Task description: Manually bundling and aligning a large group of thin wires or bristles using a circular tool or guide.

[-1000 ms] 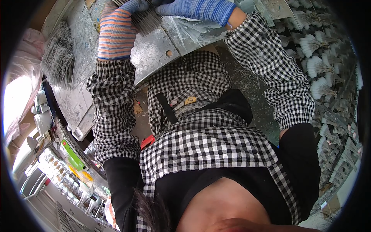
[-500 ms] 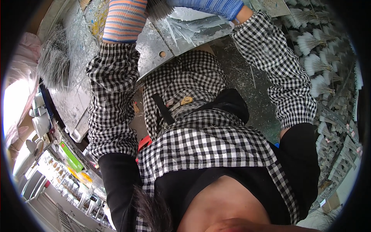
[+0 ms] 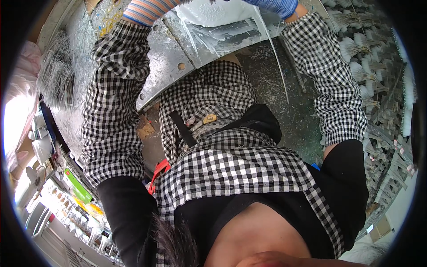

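A pale, translucent heap of strands [image 3: 209, 14] lies on the metal table [image 3: 164, 62], cut off by the upper edge of view, so its full long axis cannot be told; its near strands point toward the person, and one long strip [image 3: 276, 55] slants down past the table's rim. It sits between the left hand [image 3: 150, 10] and the right hand [image 3: 279, 5] (both gloved). Their fingers are out of sight, so spread and grip cannot be told. A yellow patch [image 3: 209, 119] marks the checked apron [image 3: 244, 171], its detail too small to read.
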`<state>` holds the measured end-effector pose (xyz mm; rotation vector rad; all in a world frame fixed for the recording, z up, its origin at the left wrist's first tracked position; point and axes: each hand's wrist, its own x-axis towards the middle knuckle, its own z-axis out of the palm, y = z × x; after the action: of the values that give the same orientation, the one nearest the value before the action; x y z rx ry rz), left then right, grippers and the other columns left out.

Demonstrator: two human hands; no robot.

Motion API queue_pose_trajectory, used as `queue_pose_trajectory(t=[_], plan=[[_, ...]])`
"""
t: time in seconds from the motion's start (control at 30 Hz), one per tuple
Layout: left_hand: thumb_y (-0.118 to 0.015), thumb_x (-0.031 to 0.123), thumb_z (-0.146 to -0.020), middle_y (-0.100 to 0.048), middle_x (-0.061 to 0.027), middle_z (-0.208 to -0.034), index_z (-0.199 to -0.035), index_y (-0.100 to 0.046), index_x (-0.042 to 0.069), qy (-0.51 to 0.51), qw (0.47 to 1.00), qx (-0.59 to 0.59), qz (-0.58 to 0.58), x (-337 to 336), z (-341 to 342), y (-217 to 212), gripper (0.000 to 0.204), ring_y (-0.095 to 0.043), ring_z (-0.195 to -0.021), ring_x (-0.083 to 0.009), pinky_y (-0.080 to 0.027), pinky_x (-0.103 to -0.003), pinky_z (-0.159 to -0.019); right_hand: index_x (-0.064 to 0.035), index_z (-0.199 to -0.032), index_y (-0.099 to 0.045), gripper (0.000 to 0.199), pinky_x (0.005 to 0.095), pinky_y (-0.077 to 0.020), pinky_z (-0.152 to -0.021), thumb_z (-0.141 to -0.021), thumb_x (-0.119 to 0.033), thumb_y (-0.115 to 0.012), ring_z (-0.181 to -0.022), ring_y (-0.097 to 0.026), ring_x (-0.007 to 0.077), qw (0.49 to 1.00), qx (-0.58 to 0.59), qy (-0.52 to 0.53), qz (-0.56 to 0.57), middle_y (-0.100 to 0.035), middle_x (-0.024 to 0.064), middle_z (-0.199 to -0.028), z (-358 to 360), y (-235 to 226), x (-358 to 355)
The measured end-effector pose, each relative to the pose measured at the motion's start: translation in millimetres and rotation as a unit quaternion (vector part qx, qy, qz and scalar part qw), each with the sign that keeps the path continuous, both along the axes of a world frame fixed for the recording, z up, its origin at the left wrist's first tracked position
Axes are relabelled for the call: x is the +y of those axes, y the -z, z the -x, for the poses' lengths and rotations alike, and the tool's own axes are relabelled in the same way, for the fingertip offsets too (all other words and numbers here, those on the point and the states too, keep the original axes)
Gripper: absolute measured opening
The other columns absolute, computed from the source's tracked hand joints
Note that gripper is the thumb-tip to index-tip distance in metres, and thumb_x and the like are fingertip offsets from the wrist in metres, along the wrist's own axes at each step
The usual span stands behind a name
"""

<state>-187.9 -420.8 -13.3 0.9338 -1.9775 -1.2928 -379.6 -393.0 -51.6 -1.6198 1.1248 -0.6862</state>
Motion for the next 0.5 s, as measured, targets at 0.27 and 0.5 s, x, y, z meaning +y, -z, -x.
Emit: queue_pose_trajectory(t=[0.27,0.5], plan=[[-0.074,-0.002,-0.082,-0.064,-0.0057,-0.115,-0.128,-0.053,0.002,0.043,0.990,0.054,0.120,-17,4,31,0.051,-0.061,-0.102,-0.0127,-0.052,-0.027,-0.089,0.0027,-0.107,-0.067,0.034,0.0350,-0.0517,-0.081,-0.087,-0.025,-0.069,-0.087,-0.066,0.0243,0.971,0.199,0.008,0.134,-0.072,0.0142,-0.095,2,10,-11],[-0.072,-0.001,-0.083,-0.065,-0.0093,-0.116,-0.130,-0.052,0.000,0.065,0.977,-0.006,0.205,-10,5,26,0.051,-0.060,-0.106,-0.0135,-0.051,-0.028,-0.092,-0.0008,-0.110,-0.066,0.030,0.0337,-0.0519,-0.082,-0.088,-0.022,-0.068,-0.087,-0.066,0.0223,0.980,0.091,-0.011,0.177,-0.071,0.0115,-0.098,8,31,-14]])
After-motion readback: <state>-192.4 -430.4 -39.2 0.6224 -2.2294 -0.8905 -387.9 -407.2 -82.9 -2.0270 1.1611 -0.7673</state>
